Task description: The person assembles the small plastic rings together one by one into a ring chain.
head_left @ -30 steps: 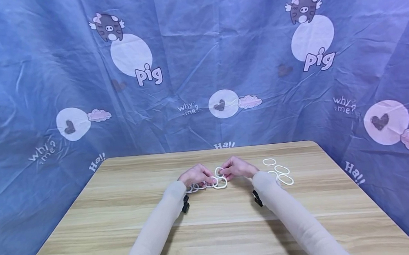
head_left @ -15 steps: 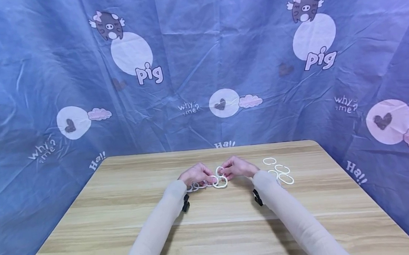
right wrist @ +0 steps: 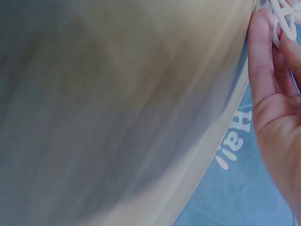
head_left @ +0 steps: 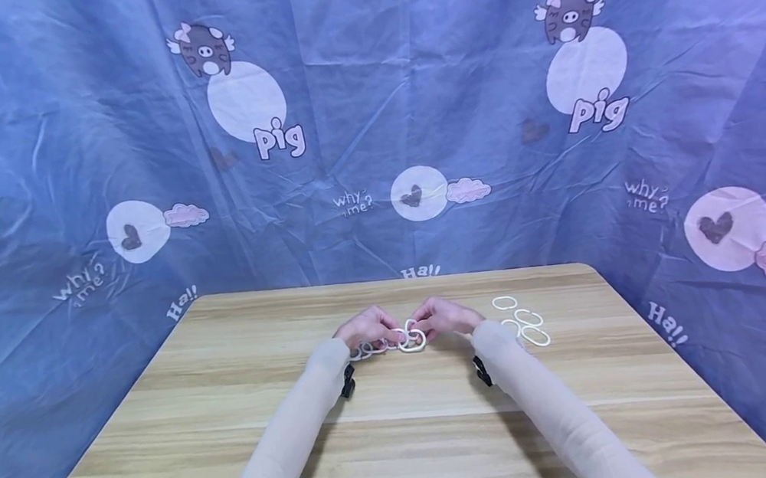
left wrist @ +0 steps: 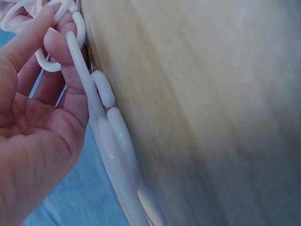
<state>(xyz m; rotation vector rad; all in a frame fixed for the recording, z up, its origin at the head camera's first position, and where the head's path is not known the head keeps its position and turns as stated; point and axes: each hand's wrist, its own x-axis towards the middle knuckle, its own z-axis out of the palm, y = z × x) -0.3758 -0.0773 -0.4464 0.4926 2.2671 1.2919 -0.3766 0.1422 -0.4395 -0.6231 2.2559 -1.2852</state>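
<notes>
Fingers (left wrist: 59,47) of the left hand (head_left: 367,327) are drawn together at the tips, and a white link (left wrist: 81,29) is pinched there against the thumb; by the right hand (head_left: 446,314), its fingers likewise bent in, another link (head_left: 407,327) is pinched. The scene is backed by a blue curtain (head_left: 372,124) printed with pigs, hearts and lettering. In front of it the wood-grained desk (head_left: 403,452) is spread. Over this, two pale sleeves (head_left: 298,439) are stretched, a black clip (head_left: 347,382) being worn at each wrist. Beneath the left hand a row of white links (left wrist: 112,153) is laid on the desk; whether all are hooked together cannot be told. Beside the right sleeve a cluster of loose links (head_left: 532,325) is partly hidden. Between the hands, a single link (head_left: 413,349) is overlapped by the pinched ones.
</notes>
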